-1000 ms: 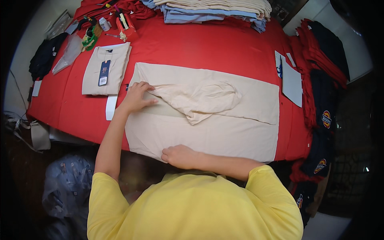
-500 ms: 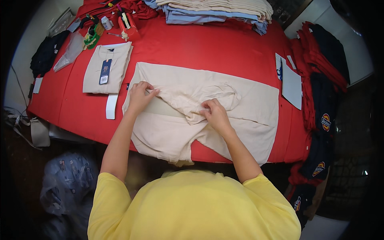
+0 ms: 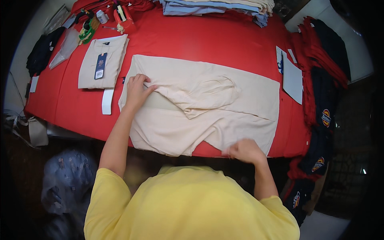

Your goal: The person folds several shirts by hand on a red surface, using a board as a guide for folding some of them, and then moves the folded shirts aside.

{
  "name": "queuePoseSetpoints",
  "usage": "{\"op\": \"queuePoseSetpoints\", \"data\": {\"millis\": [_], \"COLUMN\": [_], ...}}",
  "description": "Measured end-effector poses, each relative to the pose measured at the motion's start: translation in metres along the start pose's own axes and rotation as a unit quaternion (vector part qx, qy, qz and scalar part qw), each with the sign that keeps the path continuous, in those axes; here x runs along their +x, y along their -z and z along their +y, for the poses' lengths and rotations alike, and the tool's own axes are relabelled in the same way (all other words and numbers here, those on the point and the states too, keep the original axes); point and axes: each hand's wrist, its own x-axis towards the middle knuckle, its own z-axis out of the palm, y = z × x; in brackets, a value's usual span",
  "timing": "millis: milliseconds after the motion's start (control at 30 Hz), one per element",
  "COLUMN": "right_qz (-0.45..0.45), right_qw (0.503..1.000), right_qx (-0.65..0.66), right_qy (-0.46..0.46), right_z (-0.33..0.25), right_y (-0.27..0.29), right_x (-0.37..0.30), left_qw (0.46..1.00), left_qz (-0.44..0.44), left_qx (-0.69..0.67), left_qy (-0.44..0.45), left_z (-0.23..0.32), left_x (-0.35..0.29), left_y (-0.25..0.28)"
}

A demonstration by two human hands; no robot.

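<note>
A beige shirt (image 3: 180,134) lies spread on the red-covered table, one sleeve (image 3: 214,94) folded across its body in loose wrinkles. At the shirt's left side, my left hand (image 3: 139,93) grips a fold of the fabric between thumb and fingers. My right hand (image 3: 246,151) is at the lower right edge of the shirt, by the table's front edge. Its fingers look curled but are smeared by motion, so whether they hold any cloth does not show.
A folded beige shirt (image 3: 90,74) with a dark tag (image 3: 101,66) lies to the left. Stacked blue and beige garments (image 3: 212,9) stand at the back. A grey card (image 3: 293,82) lies right, beside red and navy clothes (image 3: 320,104). A tape dispenser (image 3: 86,34) sits far left.
My right hand has left the folded sleeve and moved down and right to the shirt's lower edge. The left hand stays at the same fold; the lower cloth lies a little flatter.
</note>
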Motion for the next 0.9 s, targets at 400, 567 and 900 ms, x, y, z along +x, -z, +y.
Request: {"op": "queuePoseSetpoints", "data": {"millis": [400, 567, 900], "right_qz": [-0.090, 0.376, 0.394], "right_qw": [0.907, 0.864, 0.915], "right_qx": [-0.123, 0.286, -0.072], "right_qy": [0.394, 0.174, -0.047], "right_z": [-0.130, -0.059, 0.064], "right_y": [-0.015, 0.121, -0.079], "right_x": [0.143, 0.223, -0.042], "left_qw": [0.871, 0.822, 0.989], "left_qz": [-0.352, -0.306, 0.014], "left_qx": [-0.262, -0.378, 0.116], "left_qy": [0.219, 0.297, 0.085], "left_z": [-0.038, -0.035, 0.005], "left_x": [0.069, 0.069, 0.022], "left_y": [0.045, 0.053, 0.000]}}
